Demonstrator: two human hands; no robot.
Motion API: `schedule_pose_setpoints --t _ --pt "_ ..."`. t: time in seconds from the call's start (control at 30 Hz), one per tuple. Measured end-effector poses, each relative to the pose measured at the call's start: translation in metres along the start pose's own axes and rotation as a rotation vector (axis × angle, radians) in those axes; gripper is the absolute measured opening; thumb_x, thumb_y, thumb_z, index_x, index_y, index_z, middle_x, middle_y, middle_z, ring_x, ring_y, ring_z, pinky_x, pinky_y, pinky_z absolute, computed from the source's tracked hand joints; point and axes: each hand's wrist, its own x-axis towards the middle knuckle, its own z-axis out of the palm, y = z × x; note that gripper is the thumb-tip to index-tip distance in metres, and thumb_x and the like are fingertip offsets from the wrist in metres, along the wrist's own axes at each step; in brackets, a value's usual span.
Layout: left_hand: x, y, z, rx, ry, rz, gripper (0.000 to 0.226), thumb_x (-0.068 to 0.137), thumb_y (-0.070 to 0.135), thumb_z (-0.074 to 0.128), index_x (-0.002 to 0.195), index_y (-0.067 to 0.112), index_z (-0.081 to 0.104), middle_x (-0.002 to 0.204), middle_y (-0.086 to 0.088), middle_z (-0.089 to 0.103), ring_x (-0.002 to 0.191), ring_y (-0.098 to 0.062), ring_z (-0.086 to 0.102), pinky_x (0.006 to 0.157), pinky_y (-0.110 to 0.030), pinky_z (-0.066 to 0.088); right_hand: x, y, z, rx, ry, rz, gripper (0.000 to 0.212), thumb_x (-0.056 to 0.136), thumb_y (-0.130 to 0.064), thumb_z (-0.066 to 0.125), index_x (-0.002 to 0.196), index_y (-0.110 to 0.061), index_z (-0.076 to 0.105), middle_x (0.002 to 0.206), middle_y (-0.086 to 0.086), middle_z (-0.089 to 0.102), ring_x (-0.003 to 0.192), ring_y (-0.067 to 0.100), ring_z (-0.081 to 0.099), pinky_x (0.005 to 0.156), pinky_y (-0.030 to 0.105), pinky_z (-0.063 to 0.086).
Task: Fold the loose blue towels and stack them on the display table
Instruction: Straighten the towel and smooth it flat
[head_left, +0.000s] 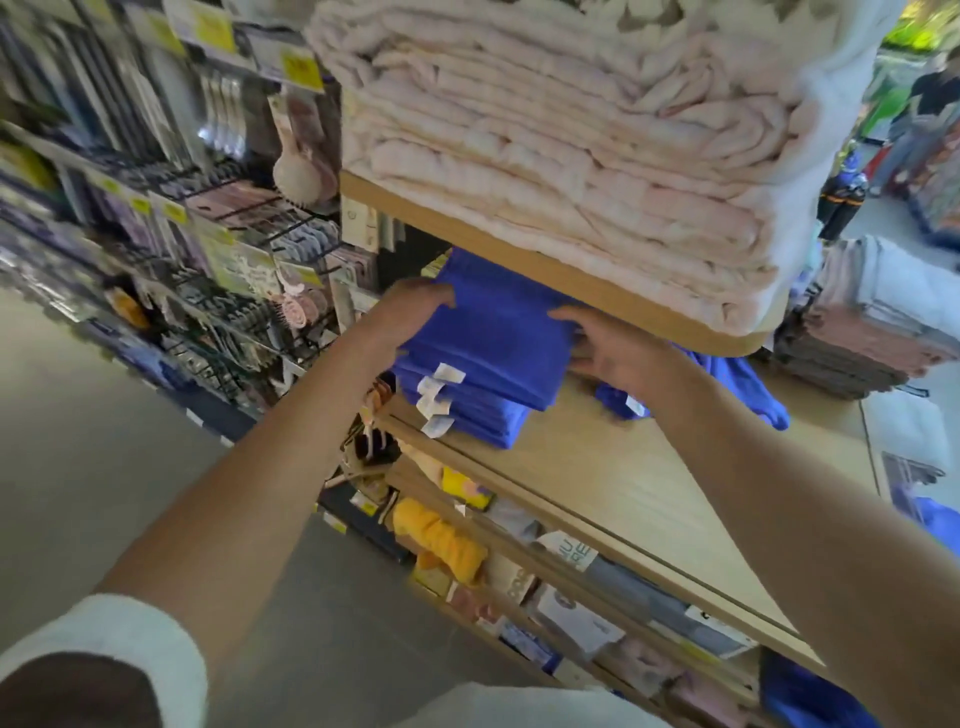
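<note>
Head: blue towel stack (485, 348) on table (628, 473) (between left hand (410, 312), right hand (618, 349))

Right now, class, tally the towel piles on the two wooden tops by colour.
Blue: 2, a folded stack and a loose heap
Pale pink pile: 1
Mauve and grey pile: 1
Total: 4

Bare light wooden surface (649, 483) lies open right of the stack of folded blue towels (483, 374); the overhanging wooden upper shelf (545, 270) caps it closely, with crumpled loose blue towels (743, 374) behind.
</note>
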Motion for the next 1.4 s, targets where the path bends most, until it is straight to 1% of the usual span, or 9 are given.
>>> schedule_pose_setpoints --t 0.17,0.33,0.47,0.63,0.8,0.9,1.17,1.3,1.4 --pt "0.036 -0.018 -0.019 0.343 0.095 -0.036 0.064 0.083 0.014 0.069 0.145 0.012 0.051 0.136 -0.01 0.057 0.118 -0.028 0.057 0.09 -0.033 0.046 0.041 0.017 0.025 -0.067 0.036 -0.002 0.014 0.095 -0.019 0.07 0.108 -0.022 0.064 0.095 0.001 0.066 0.083 0.017 0.065 0.064 0.034 0.058" --pt "0.036 -0.049 -0.014 0.521 0.08 0.021 0.07 0.089 0.006 0.059 0.154 0.015 0.035 0.143 -0.014 0.053 0.125 -0.032 0.055 0.087 -0.032 0.043 0.065 0.04 0.024 -0.102 0.15 -0.052 0.029 0.092 -0.024 0.075 0.119 -0.02 0.066 0.109 0.001 0.068 0.086 0.016 0.067 0.058 0.034 0.062" --pt "0.006 -0.049 0.008 0.977 0.238 0.399 0.057 0.092 0.02 0.059 0.146 0.018 0.043 0.143 -0.011 0.05 0.132 -0.035 0.046 0.103 -0.052 0.045 0.064 0.055 0.006 -0.135 0.244 -0.101 0.024 0.1 -0.032 0.06 0.112 -0.014 0.069 0.096 0.007 0.066 0.082 0.021 0.064 0.061 0.032 0.056" --pt "-0.036 -0.061 0.096 0.924 0.158 0.946 0.034 0.084 0.01 0.065 0.117 0.018 0.069 0.137 -0.005 0.058 0.137 -0.03 0.048 0.104 -0.045 0.042 0.029 0.119 -0.072 -0.71 0.46 -0.381 0.015 0.094 -0.013 0.06 0.105 -0.009 0.069 0.108 0.012 0.067 0.103 0.032 0.062 0.086 0.044 0.05" --pt "-0.039 -0.09 0.181 0.866 -0.228 0.895 0.041 0.082 0.007 0.057 0.119 0.02 0.068 0.135 -0.001 0.059 0.134 -0.022 0.048 0.107 -0.039 0.044 -0.006 0.16 -0.156 -1.053 0.649 -0.146 0.055 0.088 -0.035 0.065 0.138 -0.017 0.053 0.142 0.006 0.054 0.132 0.032 0.048 0.105 0.047 0.04" --pt "-0.028 -0.11 0.217 0.855 -0.417 0.71 0.05 0.086 0.008 0.053 0.135 0.017 0.059 0.143 -0.001 0.053 0.132 -0.022 0.049 0.11 -0.039 0.041 -0.034 0.175 -0.181 -1.232 0.635 -0.033 0.063 0.09 -0.051 0.056 0.145 -0.021 0.046 0.137 0.005 0.058 0.13 0.029 0.051 0.103 0.044 0.043" --pt "0.009 -0.135 0.271 0.901 -0.37 0.647 0.064 0.083 0.038 0.057 0.141 0.013 0.056 0.145 -0.007 0.055 0.135 -0.028 0.049 0.113 -0.046 0.039 -0.121 0.194 -0.198 -1.227 0.454 0.18 0.039 0.094 -0.047 0.045 0.132 -0.04 0.054 0.107 -0.001 0.075 0.101 0.027 0.068 0.076 0.035 0.048" --pt "0.015 -0.146 0.273 0.895 -0.284 0.666 0.04 0.086 0.044 0.058 0.121 0.028 0.067 0.124 0.007 0.065 0.117 -0.023 0.058 0.099 -0.044 0.048 -0.142 0.171 -0.235 -0.814 0.291 0.299 0.02 0.097 -0.022 0.054 0.077 -0.024 0.058 0.067 -0.008 0.058 0.071 0.017 0.055 0.067 0.033 0.041" --pt "0.02 -0.146 0.268 0.888 -0.239 0.674 0.032 0.087 0.03 0.07 0.119 0.027 0.066 0.116 0.005 0.067 0.111 -0.024 0.058 0.098 -0.041 0.049 -0.133 0.127 -0.286 -0.754 0.373 0.27 0.019 0.1 -0.012 0.055 0.094 -0.006 0.071 0.088 0.008 0.068 0.087 0.022 0.061 0.082 0.034 0.044"
